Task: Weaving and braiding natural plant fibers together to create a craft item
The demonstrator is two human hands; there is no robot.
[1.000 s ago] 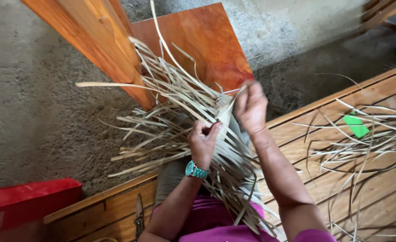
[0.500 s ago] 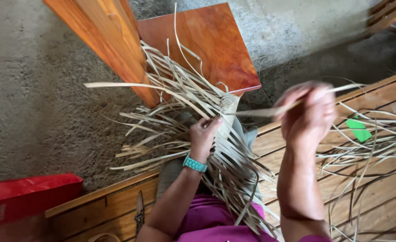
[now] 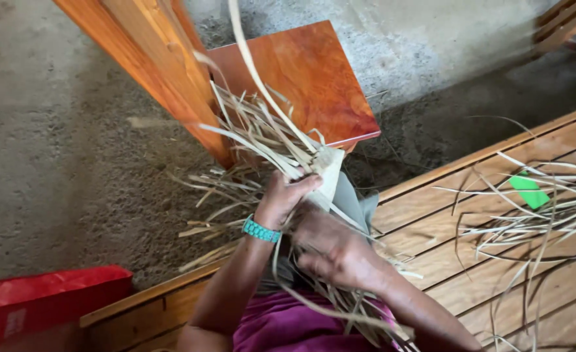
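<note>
The weave (image 3: 327, 175) sits in the person's lap, just above the knees, and only a small flat patch of it is plaited tight. That pale woven corner shows beside the left hand (image 3: 281, 199), whose fingers are folded around the patch and the strips next to it, thumb pressed on top. From there a great spray of loose strips (image 3: 255, 130) fans up and out toward the floor, none of them locked in yet; one long strip (image 3: 245, 52) arcs high past the top of the view.

The right hand (image 3: 337, 254) is lower, closer to the body, curled shut around a strip or several that trail down over the purple cloth; exactly how many I cannot tell, as the hand is blurred.

By my reading the work is early: a small woven start, most of the strands free. A further heap of strips (image 3: 529, 221) lies unused on the wooden surface (image 3: 431, 215) to the right, near a green scrap (image 3: 529, 191). A turquoise bracelet (image 3: 260, 229) rings the left wrist.
</note>
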